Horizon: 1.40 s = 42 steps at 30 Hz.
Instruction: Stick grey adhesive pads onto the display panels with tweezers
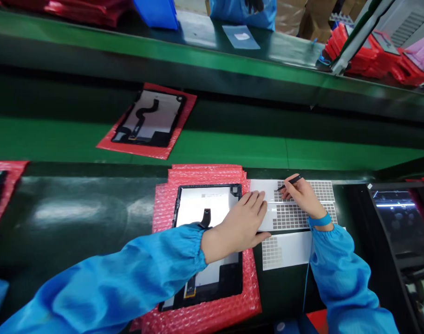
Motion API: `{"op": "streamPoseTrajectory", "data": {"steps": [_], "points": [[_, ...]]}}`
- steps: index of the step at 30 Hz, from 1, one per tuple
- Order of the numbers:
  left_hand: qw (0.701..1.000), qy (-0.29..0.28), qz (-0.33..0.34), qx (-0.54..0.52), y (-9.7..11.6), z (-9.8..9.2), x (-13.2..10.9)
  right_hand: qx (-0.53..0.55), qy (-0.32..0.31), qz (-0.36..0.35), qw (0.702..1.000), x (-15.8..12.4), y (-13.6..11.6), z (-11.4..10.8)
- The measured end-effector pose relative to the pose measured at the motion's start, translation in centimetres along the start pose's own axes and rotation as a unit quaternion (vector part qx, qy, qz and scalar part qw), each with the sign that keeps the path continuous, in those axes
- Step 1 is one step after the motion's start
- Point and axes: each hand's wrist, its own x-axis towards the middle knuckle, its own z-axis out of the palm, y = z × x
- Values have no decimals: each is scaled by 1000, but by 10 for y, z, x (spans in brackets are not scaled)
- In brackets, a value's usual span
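Observation:
My right hand (303, 197), with a blue band at its wrist, is closed around black tweezers (295, 180). Their thin tip points down at the upper sticker sheet (321, 190), a white sheet with rows of small grey squares. My left hand (241, 225) lies flat with its fingers stretched out, the fingertips at the left edge of the sheets. Its forearm crosses a tablet screen (215, 271) lying back side up, with a black frame and a flex cable, partly hidden by the sleeve. Under the screen is a stack of red bubble-wrap bags (163, 204).
A second sticker sheet (291, 217) and a third sheet (295, 250) lie below the first. Another screen (156, 116) rests on a red bag at the back. At right stands a dark glossy panel (396, 222). A raised shelf (198, 51) runs across behind.

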Motion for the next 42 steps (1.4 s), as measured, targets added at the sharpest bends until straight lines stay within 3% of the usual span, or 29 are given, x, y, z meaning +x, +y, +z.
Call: {"op": "streamPoseTrajectory", "data": {"steps": [9,13,16,18,20,24,30,42], "points": [[1000,2,-2,-13,0,-2,5,82,9,22,996,2,-5,-3],[997,25,22,-73,-10,-18,5,136,41,7,990,-10,-19,-2],[990,72,28,-121,-18,-43,-14,154,34,-20,987,-28,-35,12],[982,103,-18,-154,-17,-58,-36,167,15,-37,985,-40,-45,27],[978,89,-77,-172,-10,-64,-61,181,-5,-44,982,-48,-51,44],[984,58,-108,-127,14,-50,-96,196,-59,-44,978,-53,-52,75],[985,121,-119,-27,31,-16,-100,207,-89,-44,973,-53,-45,96],[986,107,-128,-17,30,-14,-99,224,-110,0,968,-57,-37,101]]}}
